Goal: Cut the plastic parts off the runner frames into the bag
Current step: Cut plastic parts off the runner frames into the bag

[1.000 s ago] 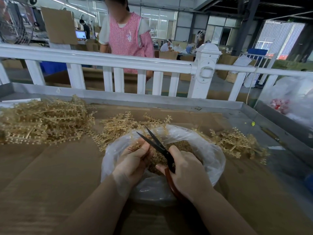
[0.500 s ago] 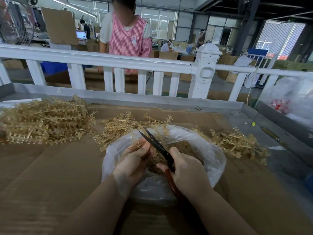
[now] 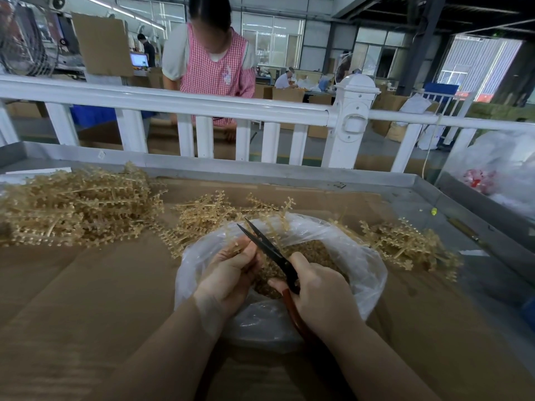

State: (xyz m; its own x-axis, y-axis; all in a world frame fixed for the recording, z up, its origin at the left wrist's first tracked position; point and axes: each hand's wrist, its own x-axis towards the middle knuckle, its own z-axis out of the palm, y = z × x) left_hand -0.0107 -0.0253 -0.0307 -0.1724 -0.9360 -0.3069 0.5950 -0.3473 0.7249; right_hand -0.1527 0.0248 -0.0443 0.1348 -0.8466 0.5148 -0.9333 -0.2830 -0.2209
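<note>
Gripping scissors point(image 3: 267, 250) and runner frame point(image 3: 272, 227), hands point(image 3: 231, 273) curled.

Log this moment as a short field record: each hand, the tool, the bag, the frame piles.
left hand: holds a runner frame over the bag
right hand: grips the scissors, blades parted
bag: clear plastic, open, cut parts inside
large pile: far left on the cardboard
middle pile: behind the bag
right pile: right of the bag
</note>
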